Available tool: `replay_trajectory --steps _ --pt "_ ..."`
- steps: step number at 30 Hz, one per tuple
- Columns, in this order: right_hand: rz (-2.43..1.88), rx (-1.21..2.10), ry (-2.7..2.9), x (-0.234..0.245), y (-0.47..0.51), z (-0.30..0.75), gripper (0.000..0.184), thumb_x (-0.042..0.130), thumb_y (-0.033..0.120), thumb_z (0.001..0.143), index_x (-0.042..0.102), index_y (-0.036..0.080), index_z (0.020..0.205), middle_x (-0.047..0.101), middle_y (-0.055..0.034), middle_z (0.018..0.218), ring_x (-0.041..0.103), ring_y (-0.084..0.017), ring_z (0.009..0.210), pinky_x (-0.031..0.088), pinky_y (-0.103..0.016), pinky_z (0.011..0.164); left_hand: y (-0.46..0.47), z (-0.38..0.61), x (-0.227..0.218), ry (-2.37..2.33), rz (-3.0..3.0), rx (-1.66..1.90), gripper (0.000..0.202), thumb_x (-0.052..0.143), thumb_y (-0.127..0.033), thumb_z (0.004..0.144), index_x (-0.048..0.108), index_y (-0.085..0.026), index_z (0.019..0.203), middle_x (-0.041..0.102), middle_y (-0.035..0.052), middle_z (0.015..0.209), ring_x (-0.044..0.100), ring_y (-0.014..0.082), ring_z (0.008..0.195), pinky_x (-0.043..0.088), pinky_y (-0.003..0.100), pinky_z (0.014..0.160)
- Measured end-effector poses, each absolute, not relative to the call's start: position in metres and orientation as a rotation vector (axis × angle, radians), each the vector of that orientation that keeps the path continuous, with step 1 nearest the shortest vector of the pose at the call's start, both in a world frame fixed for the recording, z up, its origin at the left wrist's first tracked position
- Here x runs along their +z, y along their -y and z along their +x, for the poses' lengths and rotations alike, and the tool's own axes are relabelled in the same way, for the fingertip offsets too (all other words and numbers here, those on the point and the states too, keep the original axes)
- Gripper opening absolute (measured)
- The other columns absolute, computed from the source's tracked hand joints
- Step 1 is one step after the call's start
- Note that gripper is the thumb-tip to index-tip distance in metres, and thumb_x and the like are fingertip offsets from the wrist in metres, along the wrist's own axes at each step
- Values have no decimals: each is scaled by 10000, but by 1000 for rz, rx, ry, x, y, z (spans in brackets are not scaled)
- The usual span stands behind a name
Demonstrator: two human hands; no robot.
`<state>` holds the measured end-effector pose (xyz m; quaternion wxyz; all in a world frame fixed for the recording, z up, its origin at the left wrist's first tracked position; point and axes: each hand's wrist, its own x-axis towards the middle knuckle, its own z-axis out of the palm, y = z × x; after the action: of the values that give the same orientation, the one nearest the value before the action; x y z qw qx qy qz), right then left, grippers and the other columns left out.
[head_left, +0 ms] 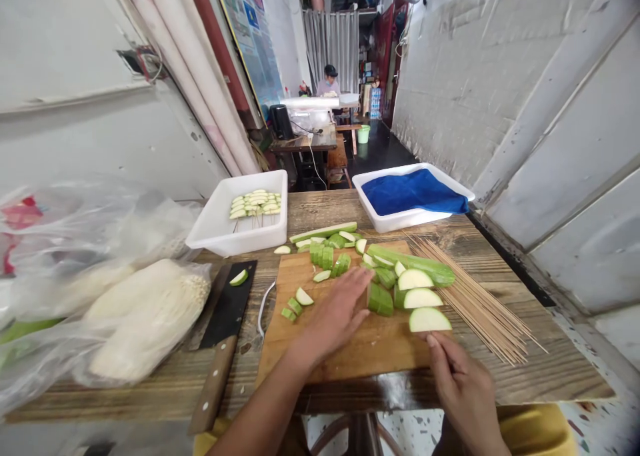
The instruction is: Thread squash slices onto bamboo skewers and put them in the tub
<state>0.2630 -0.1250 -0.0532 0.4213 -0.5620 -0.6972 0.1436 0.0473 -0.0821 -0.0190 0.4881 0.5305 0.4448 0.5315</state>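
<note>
Reaching over the board (350, 356), my left hand (335, 316) lay flat, fingers released, tips by the cut chunks (380, 299). My right hand (460, 383), loosely curled and empty, sat just beside the nearest slice (429, 320). I judged a thumb-and-finger pinch steadiest, skewers (480, 303) close by.

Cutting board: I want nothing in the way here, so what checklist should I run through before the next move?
1. Cleaver lies beside the cutting board, out of both hands: ok.
2. Left hand flat on the board, holding nothing: ok.
3. Right hand fingertips at the nearest gourd slice, contact: cannot tell.
4. Skewers lie loose right of the board, within reach: ok.
5. White tray holding skewered slices has free space: ok.
</note>
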Motion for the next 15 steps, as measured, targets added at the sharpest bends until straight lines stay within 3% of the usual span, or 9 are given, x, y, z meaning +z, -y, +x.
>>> replay_trajectory --steps 2,7,15 --pt "-1421 395 1738 -55 126 268 310 447 348 867 671 134 854 729 -102 798 691 -204 696 530 -244 615 76 47 -19 -1096 1525 1159 554 671 -65 593 596 -250 1109 528 85 1237 376 249 1229 172 382 1069" --pt "-1381 486 1732 -58 131 267 328 429 361 878 672 140 867 730 -99 797 687 -195 672 524 -232 598 60 47 -23 -1185 1996 992 520 695 -148 600 592 -242 1101 560 110 1162 473 268 1113 302 398 994" --pt "-1300 518 1744 -58 133 269 267 447 299 873 659 137 887 724 -84 780 690 -191 698 523 -215 610 58 46 -26 -1379 2341 620 468 624 -263 703 475 -205 1143 444 100 1221 409 244 1131 345 407 947"
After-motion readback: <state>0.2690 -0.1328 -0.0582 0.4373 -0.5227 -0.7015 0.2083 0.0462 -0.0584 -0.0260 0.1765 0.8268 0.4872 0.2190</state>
